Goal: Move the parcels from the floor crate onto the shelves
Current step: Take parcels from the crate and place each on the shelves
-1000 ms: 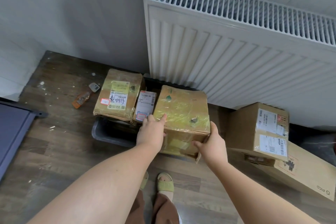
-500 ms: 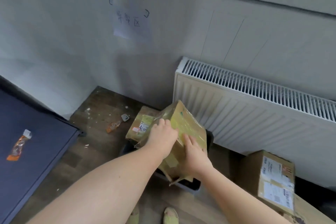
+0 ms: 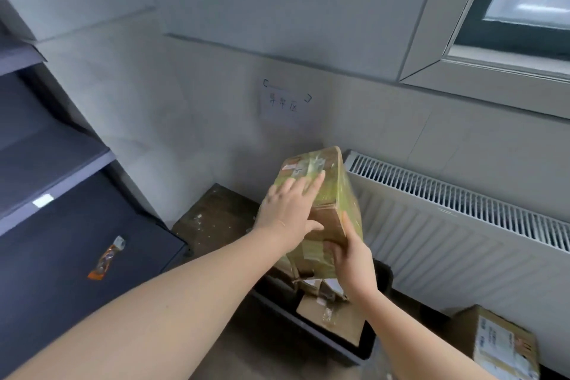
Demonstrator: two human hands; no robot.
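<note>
**A:** Where was the parcel?

**B:** Taped parcel (image 3: 320, 194) was clear of the floor, stood on end above the crate (image 3: 384, 278), in front of the radiator (image 3: 462, 225).

**A:** Hands?

**B:** Left hand (image 3: 290, 213) lay flat on the upper face, fingers straight and spread. I'd call that steadying, not carrying. Right hand (image 3: 351, 253) curled round the lower edge, thumb up the side. It likely took the weight.

**A:** Why on end?

**B:** Probably mid-carry toward the shelves (image 3: 71, 163) at left. An orange packet (image 3: 106, 257) lay on the lowest one, with room beside it. Other parcels (image 3: 334, 316) sat in the crate, so the job wasn't done.
</note>
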